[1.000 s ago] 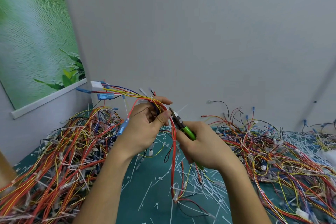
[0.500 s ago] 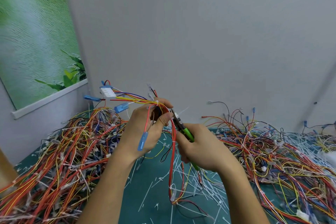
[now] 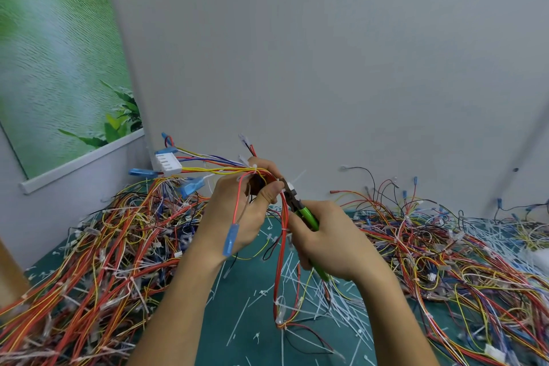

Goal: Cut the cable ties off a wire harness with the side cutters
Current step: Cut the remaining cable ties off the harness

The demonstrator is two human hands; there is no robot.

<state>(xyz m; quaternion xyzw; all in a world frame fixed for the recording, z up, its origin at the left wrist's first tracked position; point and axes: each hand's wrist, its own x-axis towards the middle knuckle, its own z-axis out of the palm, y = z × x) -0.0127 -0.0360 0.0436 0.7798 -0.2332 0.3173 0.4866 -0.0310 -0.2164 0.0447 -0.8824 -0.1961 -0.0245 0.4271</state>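
Your left hand (image 3: 237, 214) pinches the wire harness (image 3: 261, 175) up off the green mat (image 3: 246, 300), presenting its white cable tie (image 3: 290, 186) to the side cutters (image 3: 297, 205) clenched in your right hand (image 3: 332, 244).

Your 2 hands meet over the mat (image 3: 246, 300); wire heaps (image 3: 98, 249) lie left and right, cut ties (image 3: 315, 282) between them, wall (image 3: 326, 68) behind.

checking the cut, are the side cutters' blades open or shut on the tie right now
Cannot tell. The side cutters sit in the right hand, tip against a white cable tie beside the left hand, but the blades look too small and blurred.
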